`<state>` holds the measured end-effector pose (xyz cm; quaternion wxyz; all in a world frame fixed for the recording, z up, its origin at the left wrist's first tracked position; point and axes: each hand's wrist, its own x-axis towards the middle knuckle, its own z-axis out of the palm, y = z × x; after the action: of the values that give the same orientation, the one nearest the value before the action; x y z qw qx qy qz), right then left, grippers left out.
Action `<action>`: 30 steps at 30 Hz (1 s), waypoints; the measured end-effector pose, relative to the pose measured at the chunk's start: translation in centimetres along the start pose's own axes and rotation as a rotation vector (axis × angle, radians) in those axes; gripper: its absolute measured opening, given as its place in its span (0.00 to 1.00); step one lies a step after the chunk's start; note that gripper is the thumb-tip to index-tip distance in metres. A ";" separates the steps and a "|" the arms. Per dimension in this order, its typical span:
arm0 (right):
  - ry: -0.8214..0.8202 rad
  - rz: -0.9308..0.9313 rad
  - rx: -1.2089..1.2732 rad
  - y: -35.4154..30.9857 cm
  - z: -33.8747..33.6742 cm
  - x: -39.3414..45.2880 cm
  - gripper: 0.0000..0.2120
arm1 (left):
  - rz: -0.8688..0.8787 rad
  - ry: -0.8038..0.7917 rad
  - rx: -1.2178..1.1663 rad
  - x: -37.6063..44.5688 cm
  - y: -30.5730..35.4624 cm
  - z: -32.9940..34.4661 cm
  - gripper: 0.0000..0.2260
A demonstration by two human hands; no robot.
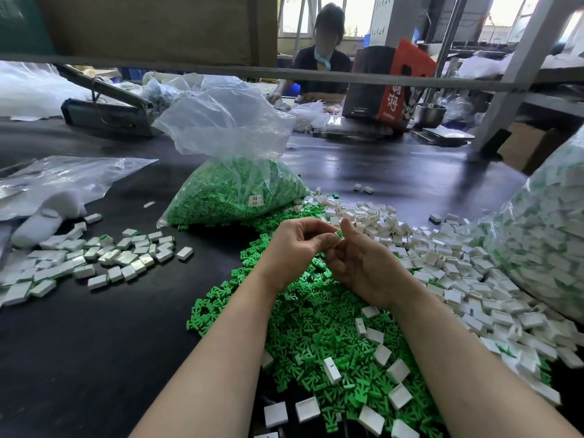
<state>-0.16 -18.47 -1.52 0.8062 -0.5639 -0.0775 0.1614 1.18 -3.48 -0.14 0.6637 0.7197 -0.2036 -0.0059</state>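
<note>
My left hand point(292, 248) and my right hand point(366, 263) meet above a heap of small green plastic pieces point(316, 327) on the dark table point(94, 343). Between their fingertips sits a small part point(337, 234), white with a bit of green showing. The left fingers curl round it and the right thumb and forefinger pinch it. White rectangular shells point(458, 267) lie heaped to the right of the hands. A spread of similar white pieces, some with green showing, point(94, 257) lies at the left.
An open clear bag of green pieces point(234, 191) stands behind the hands. A big bag of white pieces point(543, 248) bulges at the right. Flat plastic bags point(57, 181) lie at the left. Across the table a person point(322, 58) works beside a heat sealer point(107, 112) and a red-black bag point(385, 86).
</note>
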 end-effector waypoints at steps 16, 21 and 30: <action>-0.024 0.011 0.052 -0.2 0.5 0.1 0.19 | -0.024 -0.017 -0.011 0.2 0.1 -0.2 0.03; -0.022 -0.030 -0.057 0.0 0.5 0.1 0.18 | -0.085 0.006 0.001 0.4 0.3 0.1 0.04; -0.010 -0.066 -0.178 0.4 0.6 0.2 0.16 | -0.125 0.086 -0.037 0.5 0.5 1.0 0.10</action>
<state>-0.23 -17.78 -1.70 0.7574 -0.6297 -0.1142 0.1298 1.18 -4.61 0.33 0.6834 0.7182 -0.1294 -0.0200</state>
